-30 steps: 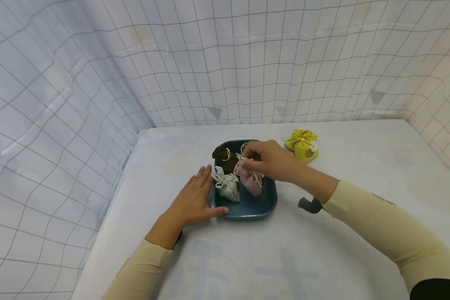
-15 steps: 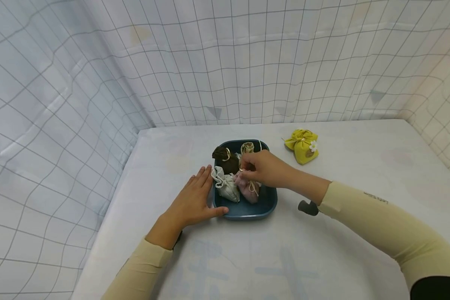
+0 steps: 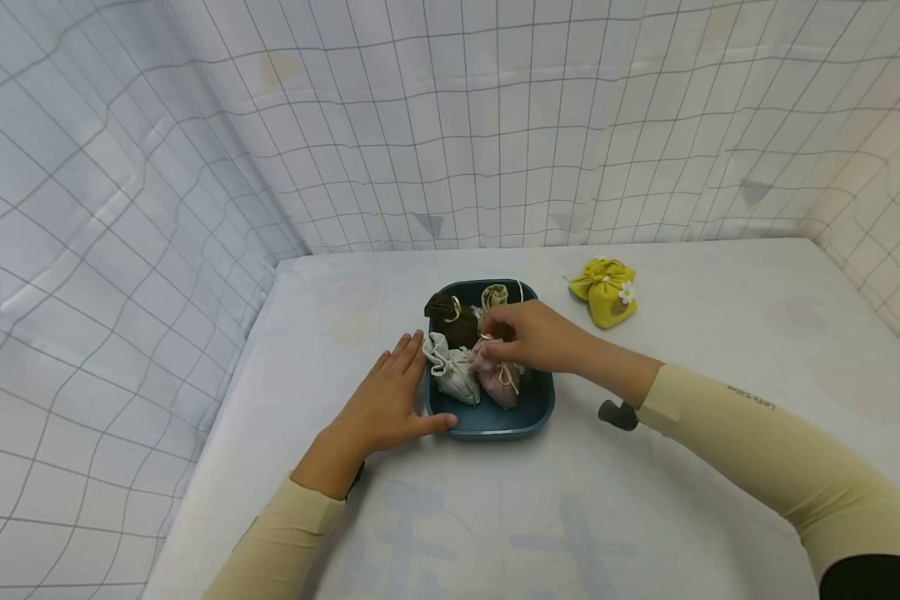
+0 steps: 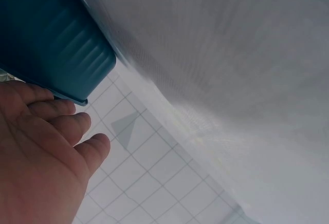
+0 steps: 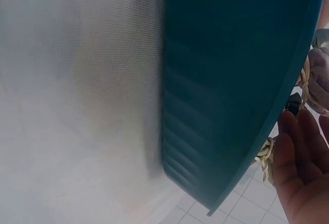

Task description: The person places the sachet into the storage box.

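Observation:
A dark teal plastic basket [image 3: 495,432] stands on the white-covered table. My left hand [image 3: 390,392] lies along its left side in the head view, fingers straight and thumb at the near left rim. Over the basket, my right hand [image 3: 536,333] pinches the gathered neck of a pink drawstring pouch [image 3: 499,385]. That pouch sits low in the basket, right beside a white pouch [image 3: 456,379]. Behind them are a dark brown pouch [image 3: 457,327] and a patterned beige pouch [image 3: 494,295], the latter partly hidden by my right hand. In the right wrist view the fingers [image 5: 303,152] curl near the rim.
A yellow pouch [image 3: 611,293] with a white flower lies on the table, behind and right of the basket. Grid-patterned white curtains [image 3: 495,133] hang at the back and sides. A dark grey piece [image 3: 617,414] shows under my right wrist.
My right hand has come down and nearer with the pink pouch, which now rests lower beside the white one. In the last half second it barely moved. My left hand stays put.

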